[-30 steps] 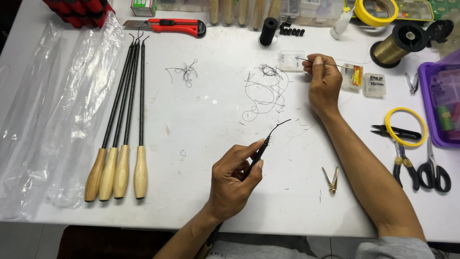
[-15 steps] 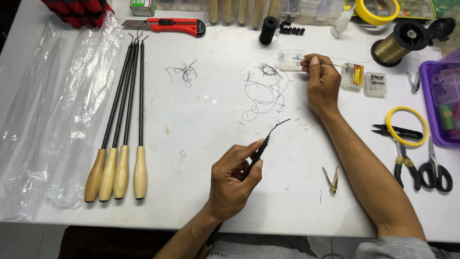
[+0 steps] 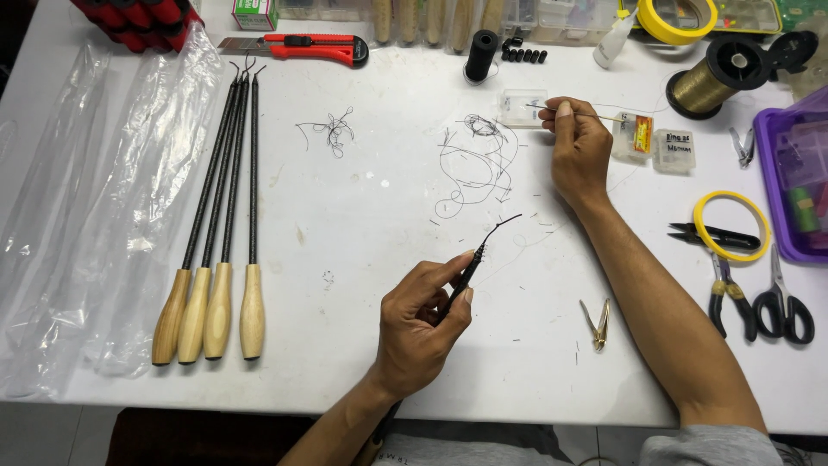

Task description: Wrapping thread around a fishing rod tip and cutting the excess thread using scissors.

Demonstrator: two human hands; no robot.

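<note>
**Thin rod held while the other hand reaches out**

The left hand [image 3: 423,324] is pinching a thin black rod [image 3: 479,255], its curved tip pointing away. The right hand [image 3: 578,151] is reaching well beyond it, fingers closing on a fine gold wire [image 3: 595,115] beside a small clear box [image 3: 522,108]. Keeping the rod steady and the wire taut seems wise. The rod's lower end is hiding under the palm; the wire's far end is too thin to follow.

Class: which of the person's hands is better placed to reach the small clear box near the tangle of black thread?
Right. The right hand rests beside the small clear box; the left hand, holding the thin black rod, is nearer the body.
</note>
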